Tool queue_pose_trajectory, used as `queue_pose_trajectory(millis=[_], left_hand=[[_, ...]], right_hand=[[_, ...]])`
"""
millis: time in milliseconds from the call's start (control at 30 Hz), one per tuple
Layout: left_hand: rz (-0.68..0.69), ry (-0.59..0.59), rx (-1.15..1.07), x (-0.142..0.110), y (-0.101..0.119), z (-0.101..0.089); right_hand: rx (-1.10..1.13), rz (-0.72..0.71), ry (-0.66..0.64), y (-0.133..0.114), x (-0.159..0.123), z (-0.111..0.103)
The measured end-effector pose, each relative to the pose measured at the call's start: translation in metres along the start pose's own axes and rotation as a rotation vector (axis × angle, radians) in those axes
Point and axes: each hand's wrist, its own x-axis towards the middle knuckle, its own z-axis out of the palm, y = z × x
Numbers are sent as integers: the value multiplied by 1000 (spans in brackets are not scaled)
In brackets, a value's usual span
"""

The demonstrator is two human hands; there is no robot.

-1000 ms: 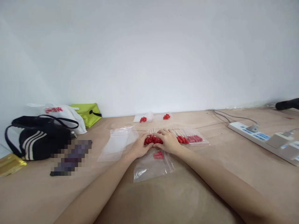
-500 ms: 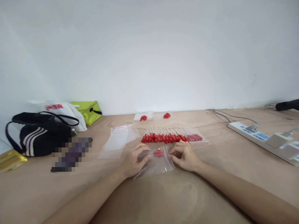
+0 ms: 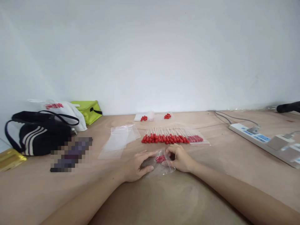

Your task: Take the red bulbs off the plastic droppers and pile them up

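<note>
A clear zip bag (image 3: pixel 167 170) with a few red-tipped pieces (image 3: pixel 160 159) inside lies in front of me, between my hands. My right hand (image 3: pixel 180 158) pinches the bag near its zip end, thumb and fingers bent around the plastic. To the left, my left hand (image 3: pixel 138 167) rests with thumb and forefinger apart, their tips by the bag's left part. Whether its palm touches the plastic is hidden. Just beyond my hands lies a row of pale sticks with red ends (image 3: pixel 161 138), like large matches. A filled zip bag (image 3: pixel 199 139) of red-ended sticks adjoins the row's right end.
Flat clear bags (image 3: pixel 114 142) lie left of the row. Two bags with red pieces (image 3: pixel 144 118) are by the wall. A black bag (image 3: pixel 44 134), white plastic bag (image 3: pixel 79 120) and green bag (image 3: pixel 87 112) stand left; a power strip (image 3: pixel 264 142) lies right.
My right hand has moved left and now grips the bag's zip end. The bag has shifted and crumpled a little, and my left thumb and forefinger have spread off it.
</note>
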Motion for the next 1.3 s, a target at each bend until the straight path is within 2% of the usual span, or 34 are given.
queue_pose_trajectory(millis=[167, 267, 400, 533, 733, 867, 967, 1033, 1100, 1200, 1300], left_hand=[[12, -92, 64, 0, -1, -2], [64, -147, 98, 1, 1, -5], [60, -191, 148, 2, 5, -8], [62, -201, 154, 2, 6, -9], [66, -192, 147, 2, 6, -10], [60, -202, 159, 1, 6, -10], [49, -203, 143, 0, 8, -11], [37, -193, 119, 0, 9, -12], [7, -161, 75, 1, 8, -11], [-84, 28, -38, 8, 1, -5], [-200, 230, -99, 16, -7, 1]], right_hand=[[136, 10, -17, -1, -2, -2], [118, 5, -67, -3, -2, -2], [140, 7, -120, -6, -1, -5], [368, 115, -196, -6, -1, -13], [355, 56, -345, -4, -1, -25], [482, 161, -393, 4, 3, -39], [630, 225, -455, 16, 6, -60], [679, 235, -407, 25, 8, -75], [709, 281, -274, 36, 10, -89], [760, 328, 43, 48, 15, -101], [702, 256, 348, 52, 24, -97]])
